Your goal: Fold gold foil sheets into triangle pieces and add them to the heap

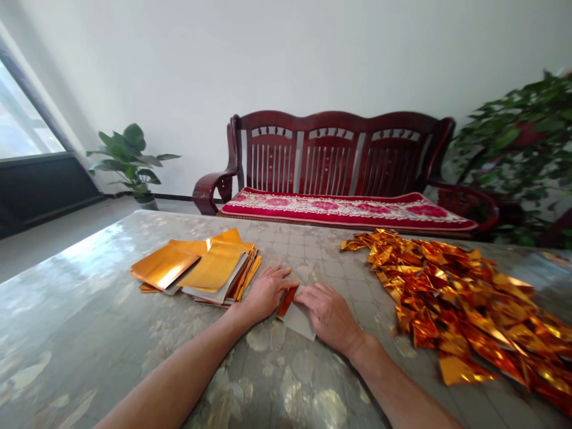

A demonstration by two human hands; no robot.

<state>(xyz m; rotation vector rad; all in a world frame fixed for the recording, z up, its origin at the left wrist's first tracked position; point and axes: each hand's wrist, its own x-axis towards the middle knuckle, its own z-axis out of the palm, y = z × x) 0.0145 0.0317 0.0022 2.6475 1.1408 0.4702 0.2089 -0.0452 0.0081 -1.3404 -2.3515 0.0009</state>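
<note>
A sheet of gold foil paper [300,322] lies on the table before me, its pale back facing up. Along its left side a strip is folded over and shows the orange foil. My left hand [268,293] rests at this folded strip, fingertips gripping its upper end. From the right, my right hand [329,313] holds the sheet near its top, with the fingers bent; the thumb is partly hidden. Just left of my left hand sits a stack of flat gold foil sheets [214,267]. Far to the right lies a heap of folded gold foil pieces [447,292].
The table [147,363] has a shiny, flower-patterned cover. Beyond it stands a dark red wooden bench [330,161] with a red floral cushion [348,207]. A potted plant [134,158] is at the back left, a leafy plant [522,143] at the right.
</note>
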